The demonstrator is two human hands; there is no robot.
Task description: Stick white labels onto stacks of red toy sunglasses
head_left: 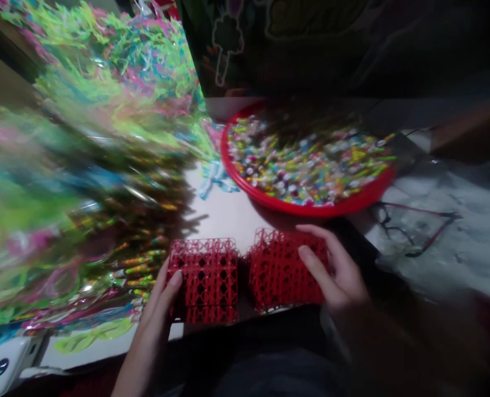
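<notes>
Two red plastic lattice blocks sit side by side at the table's near edge, with a narrow dark gap between them. My left hand (pixel 162 298) grips the left lattice block (pixel 207 281) by its outer side, thumb on top. Around the right lattice block (pixel 280 270) my right hand (pixel 340 270) is closed, with the thumb and index finger over its upper right side. The right block is tilted slightly. The undersides of both blocks are hidden, and so are most fingers of my left hand.
Beyond the blocks stands a red basin (pixel 253 190) full of small multicoloured pieces. A blurred heap of colourful plastic-wrapped items (pixel 104 110) fills the left. Eyeglasses (pixel 435 214) lie on clear plastic at right. A white device (pixel 5 358) with a cable is lower left. A dark printed panel (pixel 331 49) rises behind.
</notes>
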